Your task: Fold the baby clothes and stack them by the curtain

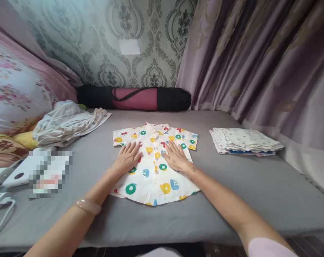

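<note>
A small white shirt (153,178) printed with coloured letters lies spread flat, front up, on the grey bed surface (231,185). My left hand (128,157) rests flat on the shirt's left chest, fingers stretched out and apart. My right hand (175,157) lies flat on the right chest, fingers likewise spread. Both palms press on the fabric on either side of the button line. Neither hand holds anything. A pale bangle (88,206) sits on my left wrist.
A stack of folded cloths (244,141) lies to the right. A heap of unfolded pale clothes (68,123) is at the left. A black and pink roll bag (135,98) lies along the wall. White devices and a cable (6,185) sit at far left. Curtains hang at the right.
</note>
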